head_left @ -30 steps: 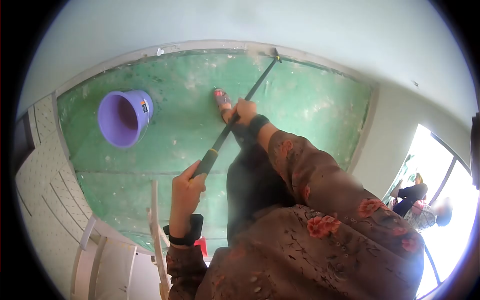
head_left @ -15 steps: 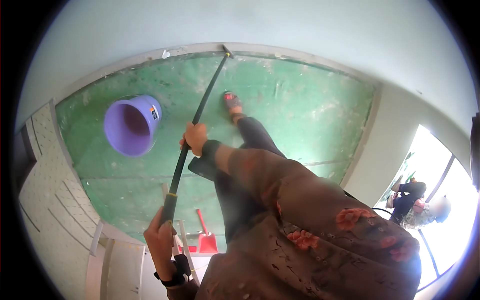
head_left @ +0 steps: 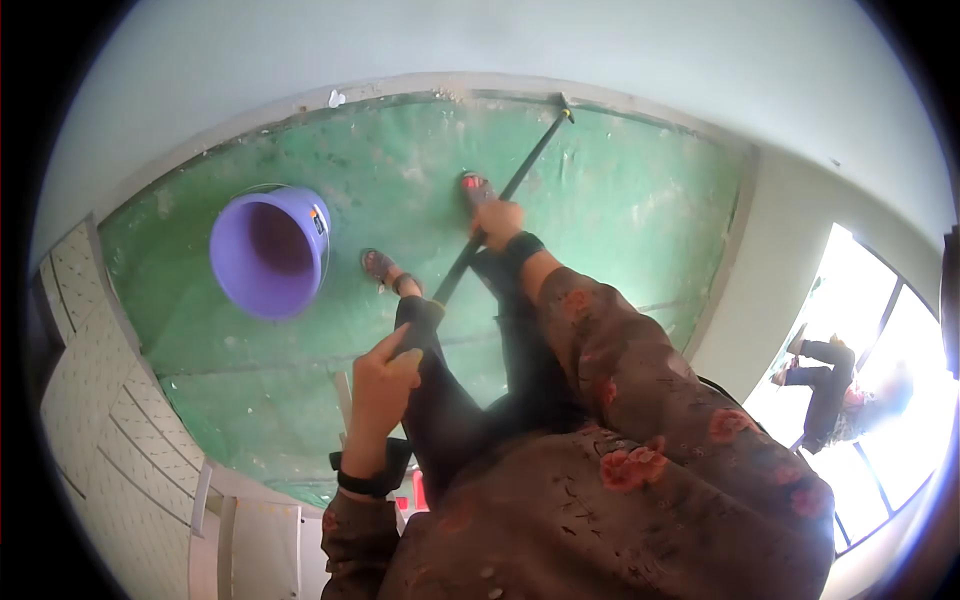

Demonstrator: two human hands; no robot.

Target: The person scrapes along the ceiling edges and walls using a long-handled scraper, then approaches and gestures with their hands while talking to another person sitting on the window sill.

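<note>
Both of my hands are on a long-handled scraper [head_left: 527,167], a dark pole with yellow bands. Its small narrow head rests at the foot of the far wall, right of the middle. My right hand [head_left: 497,220] is closed around the middle of the pole, above my forward foot. Lower and to the left, my left hand [head_left: 380,390] is wrapped round the handle's near end, its index finger pointing along it. That end is mostly hidden by the hand. Green sheeting [head_left: 620,200] with whitish dust and specks covers the floor under the scraper.
A purple bucket [head_left: 226,258] stands on the left, its inside facing me. Part of a red dustpan [head_left: 419,490] shows beside my left wrist. White patterned panels [head_left: 130,400] line the left side. Past the bright opening at right is another person [head_left: 830,385].
The scraper's head has slid right along the wall base, and both hands have moved right with the pole. My other foot has come into view. The person outside has changed posture.
</note>
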